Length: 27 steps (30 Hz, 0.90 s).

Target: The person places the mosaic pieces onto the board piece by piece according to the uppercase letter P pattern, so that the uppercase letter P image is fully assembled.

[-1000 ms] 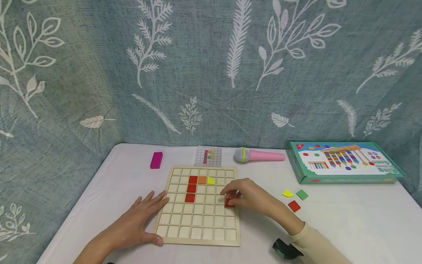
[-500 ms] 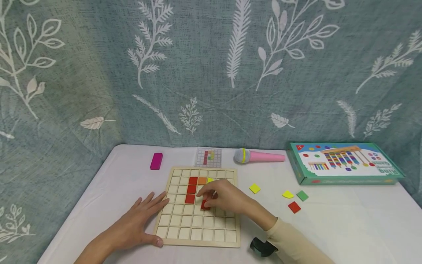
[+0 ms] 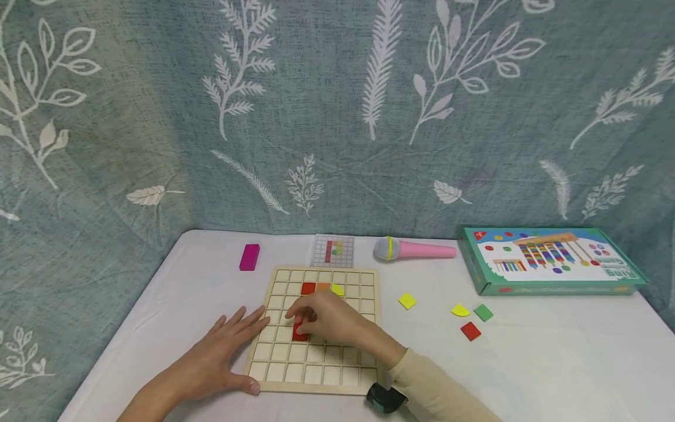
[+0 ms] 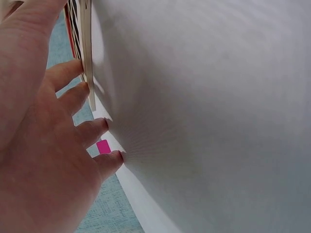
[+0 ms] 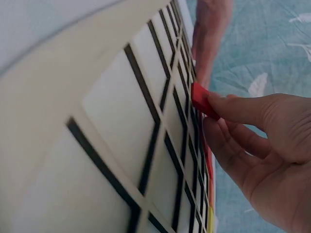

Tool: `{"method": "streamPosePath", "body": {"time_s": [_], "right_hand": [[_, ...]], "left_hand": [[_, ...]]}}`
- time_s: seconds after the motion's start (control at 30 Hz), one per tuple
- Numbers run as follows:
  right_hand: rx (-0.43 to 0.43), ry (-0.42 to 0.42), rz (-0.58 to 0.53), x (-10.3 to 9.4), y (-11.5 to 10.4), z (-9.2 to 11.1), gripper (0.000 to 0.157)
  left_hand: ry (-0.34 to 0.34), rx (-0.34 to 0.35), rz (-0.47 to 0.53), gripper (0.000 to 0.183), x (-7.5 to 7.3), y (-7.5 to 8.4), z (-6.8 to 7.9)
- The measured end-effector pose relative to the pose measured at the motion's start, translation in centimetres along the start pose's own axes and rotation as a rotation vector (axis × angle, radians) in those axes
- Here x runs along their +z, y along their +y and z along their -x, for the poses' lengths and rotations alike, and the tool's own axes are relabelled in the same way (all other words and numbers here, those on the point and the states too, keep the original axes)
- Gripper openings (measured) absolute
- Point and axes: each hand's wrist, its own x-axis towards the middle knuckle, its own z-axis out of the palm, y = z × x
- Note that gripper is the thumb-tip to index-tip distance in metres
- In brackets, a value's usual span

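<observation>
Got a red tile (image 3: 299, 334) pinched between thumb and fingers of my right hand (image 3: 329, 316). It's over the wooden grid board (image 3: 313, 374), right of my left hand (image 3: 224, 357); sides roughly squared up with the grid, face looks a bit tilted. My left's relaxed, fingers spread, fingertips touching the board's edge.

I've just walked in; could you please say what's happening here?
A person's right hand has a red tile in its grip at the grid board, while the left hand rests at the board's edge. An orange tile and a yellow piece sit on the board; a green tile lies loose on the table.
</observation>
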Motion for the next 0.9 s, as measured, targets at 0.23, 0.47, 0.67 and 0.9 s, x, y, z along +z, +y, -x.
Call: {"method": "streamPosePath", "body": {"time_s": [0.23,0.47,0.67,0.9], "right_hand": [[0.019,-0.007,0.104,0.6,-0.2,0.0,0.020],[0.036,-0.028,0.165,0.6,-0.5,0.1,0.020],[0.028,-0.065,0.170,-0.2,-0.7,0.3,0.019],[0.010,-0.049,0.166,-2.4,-0.4,2.2,0.020]], "left_hand": [[0.002,-0.001,-0.013,0.110,-0.1,0.1,0.0],[-0.007,-0.005,-0.003,0.110,-0.2,0.0,0.0],[-0.011,-0.007,0.005,0.110,-0.2,0.1,-0.1],[-0.010,-0.031,0.003,0.111,-0.2,0.2,-0.2]]}}
